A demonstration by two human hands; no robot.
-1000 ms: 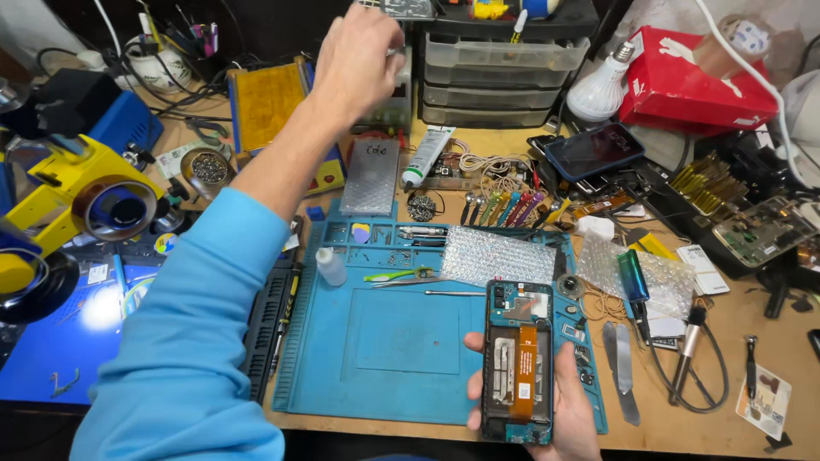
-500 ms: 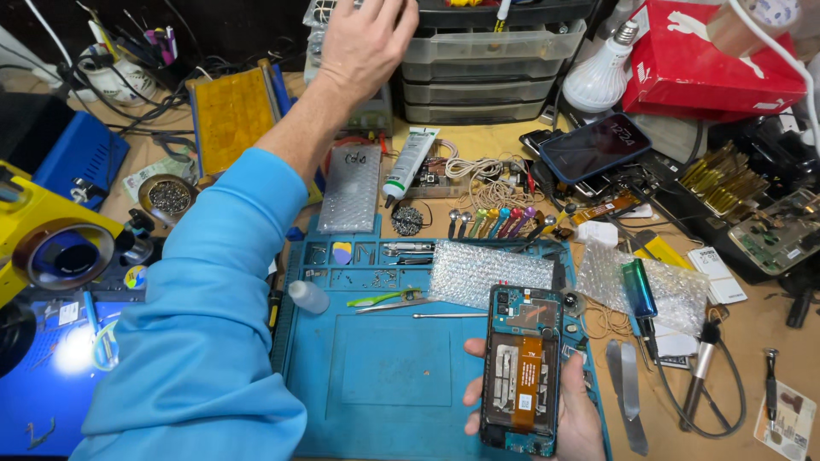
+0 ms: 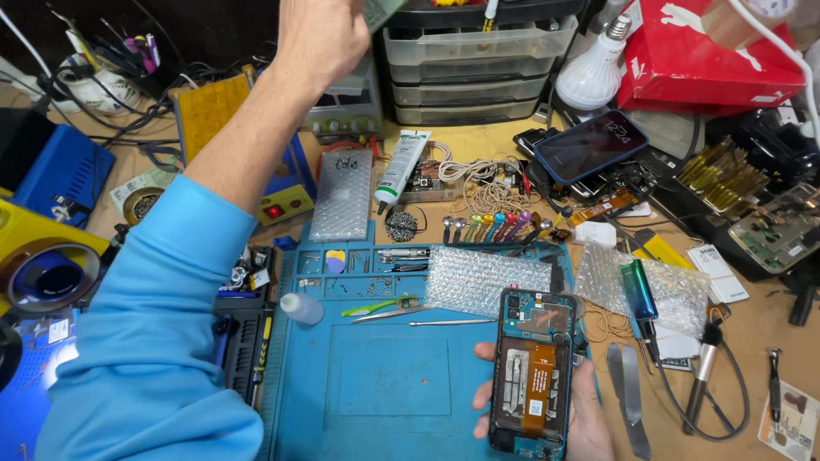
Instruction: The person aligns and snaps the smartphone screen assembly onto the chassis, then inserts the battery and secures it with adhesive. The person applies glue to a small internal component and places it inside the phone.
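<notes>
Head view: right hand (image 3: 589, 418) fingers curled under opened blue-framed phone with orange flex cable (image 3: 531, 376), cradled level, insides exposed. Left hand (image 3: 323, 38) raised at grey plastic drawer unit (image 3: 465, 64), fingers closed on grey object; grip unclear.

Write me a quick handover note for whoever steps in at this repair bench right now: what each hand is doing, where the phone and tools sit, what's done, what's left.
Right hand: holds the opened phone from below over the blue work mat, back cover off, boards and orange flex exposed.
Left hand: raised to the grey drawer unit at the back of the bench; whether it grips anything cannot be told.
Tweezers and a thin metal probe lie on the mat by a bubble-wrap sheet; metal pry tools lie right of the phone.
Done: phone opened.
Left: internals uncovered, phone not reassembled.
</notes>
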